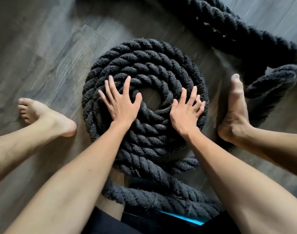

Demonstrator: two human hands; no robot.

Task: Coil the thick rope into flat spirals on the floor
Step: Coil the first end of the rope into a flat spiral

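A thick black twisted rope [144, 65] lies coiled in a flat spiral of several turns on the grey wood floor, with a small bare hole at its centre. My left hand [120, 102] rests flat on the spiral's left inner turns, fingers spread and straight. On the right side of the spiral my right hand [185, 112] presses down, fingers spread over the outer turns. The rope's loose length [161, 195] leaves the spiral at the near edge and curves under my arms.
My bare left foot [45, 115] stands left of the spiral and my bare right foot [235, 112] right of it. More loose rope [228, 26] runs across the top right and loops behind the right foot. Grey wood floor [43, 56] spreads to the left.
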